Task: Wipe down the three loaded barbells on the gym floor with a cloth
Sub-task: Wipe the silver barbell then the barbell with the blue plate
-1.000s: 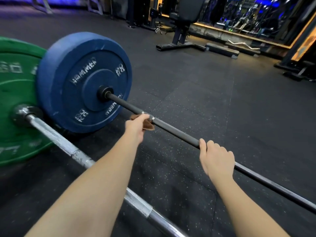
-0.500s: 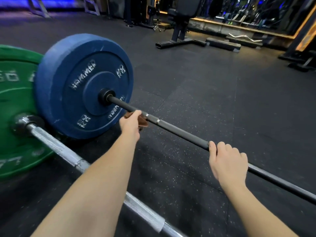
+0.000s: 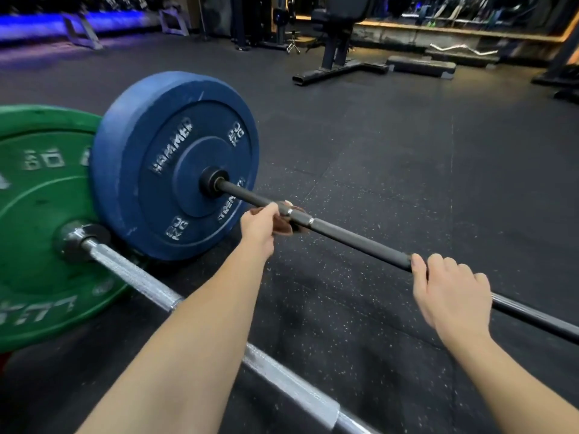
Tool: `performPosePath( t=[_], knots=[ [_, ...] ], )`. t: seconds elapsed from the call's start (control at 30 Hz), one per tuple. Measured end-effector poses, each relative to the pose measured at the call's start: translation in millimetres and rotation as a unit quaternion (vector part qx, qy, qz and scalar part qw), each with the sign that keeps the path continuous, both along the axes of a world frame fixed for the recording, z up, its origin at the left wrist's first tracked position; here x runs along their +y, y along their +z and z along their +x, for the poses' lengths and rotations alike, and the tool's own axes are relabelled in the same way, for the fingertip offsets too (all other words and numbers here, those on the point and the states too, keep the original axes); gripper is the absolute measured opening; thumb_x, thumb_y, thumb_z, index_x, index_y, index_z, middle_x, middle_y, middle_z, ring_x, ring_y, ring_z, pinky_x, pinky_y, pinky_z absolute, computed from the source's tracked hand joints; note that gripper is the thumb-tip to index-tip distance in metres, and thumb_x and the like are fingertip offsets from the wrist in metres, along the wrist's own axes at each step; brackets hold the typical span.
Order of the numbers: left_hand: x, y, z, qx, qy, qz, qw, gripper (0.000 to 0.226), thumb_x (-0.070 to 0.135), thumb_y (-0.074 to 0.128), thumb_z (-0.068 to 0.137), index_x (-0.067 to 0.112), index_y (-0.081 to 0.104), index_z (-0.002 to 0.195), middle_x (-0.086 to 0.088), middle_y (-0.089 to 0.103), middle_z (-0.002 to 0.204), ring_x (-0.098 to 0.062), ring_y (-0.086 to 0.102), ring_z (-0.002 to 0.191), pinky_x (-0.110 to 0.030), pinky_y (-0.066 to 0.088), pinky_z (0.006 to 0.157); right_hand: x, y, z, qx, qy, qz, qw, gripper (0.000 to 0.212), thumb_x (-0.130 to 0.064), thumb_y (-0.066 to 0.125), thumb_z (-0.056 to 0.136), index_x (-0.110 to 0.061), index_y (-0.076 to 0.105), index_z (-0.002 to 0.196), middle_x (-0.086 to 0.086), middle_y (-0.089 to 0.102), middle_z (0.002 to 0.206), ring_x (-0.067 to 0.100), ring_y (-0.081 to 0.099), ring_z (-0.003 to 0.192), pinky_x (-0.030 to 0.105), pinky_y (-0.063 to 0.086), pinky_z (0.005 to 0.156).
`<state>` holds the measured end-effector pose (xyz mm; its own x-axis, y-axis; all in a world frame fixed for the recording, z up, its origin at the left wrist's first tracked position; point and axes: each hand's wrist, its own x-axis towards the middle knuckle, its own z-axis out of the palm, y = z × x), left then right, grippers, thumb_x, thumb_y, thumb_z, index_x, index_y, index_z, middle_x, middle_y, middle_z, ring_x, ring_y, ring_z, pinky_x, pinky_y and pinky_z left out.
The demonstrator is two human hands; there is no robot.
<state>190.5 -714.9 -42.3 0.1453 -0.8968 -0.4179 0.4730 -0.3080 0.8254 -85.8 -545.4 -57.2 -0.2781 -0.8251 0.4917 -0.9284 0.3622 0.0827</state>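
A black barbell (image 3: 354, 238) runs from a blue 20 kg plate (image 3: 163, 170) at the left down to the right edge. My left hand (image 3: 260, 227) grips a brown cloth (image 3: 286, 227) wrapped round the bar, a short way from the blue plate. My right hand (image 3: 451, 296) grips the same bar farther right, fingers curled over it. A second, silver barbell (image 3: 138, 280) with a green plate (image 3: 40, 227) lies nearer me and passes under my left forearm.
Black speckled rubber floor (image 3: 391, 170) stretches beyond the bars. A weight bench (image 3: 338, 48) stands at the back centre, a low black step (image 3: 419, 65) beside it, and a curl bar (image 3: 463, 48) lies by the far wall. Machine bases sit at the far right.
My left hand with the cloth has slid along the black bar toward the blue plate. My right hand keeps its hold on the bar. The view has shifted slightly.
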Motion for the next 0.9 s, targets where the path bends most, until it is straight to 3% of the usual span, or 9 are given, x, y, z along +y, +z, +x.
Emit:
performPosePath(
  t=[0.07, 0.13, 0.23, 0.33, 0.4, 0.5, 0.67, 0.77, 0.9],
  knots=[
    [-9.6, 1.7, 11.5, 0.054, 0.08, 0.003, 0.995, 0.018, -0.004, 0.059, 0.09, 0.002, 0.058, 0.106, -0.014, 0.071, 0.081, -0.025, 0.071, 0.064, -0.036, 0.059, 0.056, 0.3, 1.5, 0.0, 0.003, 0.001, 0.0, 1.0, 0.048, -0.045, 0.029, 0.103, -0.014, 0.04, 0.067, 0.009, 0.052, 0.061, 0.034, 0.048, 0.057, 0.04, 0.028, 0.06],
    [-26.3, 1.3, 36.2, 0.054, 0.125, -0.006, 0.991, 0.031, -0.002, 0.058, 0.089, -0.005, 0.057, 0.121, -0.02, 0.071, 0.079, -0.026, 0.07, 0.06, -0.04, 0.062, 0.059, -1.2, 2.4, 0.6, 0.008, -0.006, 0.008, 1.0, 0.048, -0.046, 0.029, 0.103, -0.015, 0.041, 0.068, 0.009, 0.054, 0.063, 0.034, 0.05, 0.058, 0.04, 0.028, 0.061],
    [-47.0, 0.4, 72.6, -0.037, 0.12, -0.014, 0.992, 0.037, 0.005, 0.065, 0.088, -0.003, 0.054, 0.123, -0.021, 0.073, 0.08, -0.028, 0.073, 0.065, -0.045, 0.064, 0.074, -2.1, 1.4, 1.1, 0.005, -0.022, 0.016, 1.0, 0.05, -0.046, 0.028, 0.103, -0.014, 0.047, 0.069, 0.009, 0.057, 0.064, 0.035, 0.053, 0.06, 0.04, 0.03, 0.061],
    [-45.2, -5.1, 76.8, -0.147, 0.099, -0.031, 0.984, 0.051, 0.017, 0.072, 0.083, 0.005, 0.05, 0.127, -0.02, 0.074, 0.098, -0.025, 0.075, 0.07, -0.046, 0.064, 0.074, -3.1, 4.0, 4.4, -0.009, -0.042, 0.039, 0.998, 0.054, -0.043, 0.024, 0.108, -0.013, 0.053, 0.073, 0.009, 0.061, 0.069, 0.035, 0.056, 0.065, 0.041, 0.033, 0.064],
    [-32.7, -3.0, 51.4, -0.218, 0.106, -0.056, 0.969, 0.066, 0.022, 0.076, 0.076, 0.014, 0.045, 0.134, -0.012, 0.069, 0.113, -0.024, 0.073, 0.085, -0.046, 0.063, 0.079, -2.9, 3.6, 3.3, -0.009, -0.045, 0.051, 0.998, 0.053, -0.044, 0.024, 0.107, -0.014, 0.053, 0.074, 0.008, 0.061, 0.07, 0.034, 0.057, 0.065, 0.04, 0.032, 0.063],
    [-26.7, 3.0, 18.5, -0.277, 0.086, -0.111, 0.951, 0.081, 0.027, 0.075, 0.071, 0.02, 0.038, 0.144, -0.009, 0.055, 0.14, -0.025, 0.06, 0.119, -0.044, 0.051, 0.104, -2.9, 5.6, 2.0, -0.009, -0.035, 0.064, 0.997, 0.049, -0.043, 0.028, 0.106, -0.014, 0.053, 0.076, 0.008, 0.062, 0.071, 0.035, 0.058, 0.067, 0.039, 0.03, 0.063],
    [-27.0, 5.1, 34.8, -0.395, 0.026, -0.115, 0.911, 0.068, 0.026, 0.068, 0.087, 0.011, 0.04, 0.146, -0.007, 0.052, 0.142, -0.024, 0.057, 0.118, -0.036, 0.043, 0.107, -1.1, 7.6, 3.9, -0.025, -0.03, 0.053, 0.998, 0.038, -0.043, 0.034, 0.105, -0.02, 0.041, 0.076, 0.009, 0.062, 0.071, 0.035, 0.057, 0.068, 0.04, 0.029, 0.065],
    [-37.1, 7.9, 56.2, -0.473, -0.007, -0.091, 0.876, 0.075, 0.032, 0.066, 0.095, 0.007, 0.029, 0.155, -0.01, 0.035, 0.16, -0.032, 0.043, 0.138, -0.04, 0.037, 0.115, -1.6, 10.1, 4.5, -0.028, -0.031, 0.07, 0.997, 0.036, -0.046, 0.036, 0.103, -0.021, 0.041, 0.078, 0.008, 0.063, 0.077, 0.034, 0.059, 0.073, 0.04, 0.029, 0.067],
    [-27.5, 11.6, 43.7, -0.485, -0.015, -0.082, 0.871, 0.075, 0.032, 0.064, 0.098, 0.006, 0.024, 0.156, -0.014, 0.032, 0.16, -0.035, 0.042, 0.139, -0.042, 0.035, 0.116, -2.9, 7.7, 2.3, -0.024, -0.041, 0.082, 0.996, 0.038, -0.047, 0.035, 0.103, -0.02, 0.041, 0.077, 0.007, 0.063, 0.076, 0.034, 0.058, 0.072, 0.04, 0.03, 0.066]
  ],
)
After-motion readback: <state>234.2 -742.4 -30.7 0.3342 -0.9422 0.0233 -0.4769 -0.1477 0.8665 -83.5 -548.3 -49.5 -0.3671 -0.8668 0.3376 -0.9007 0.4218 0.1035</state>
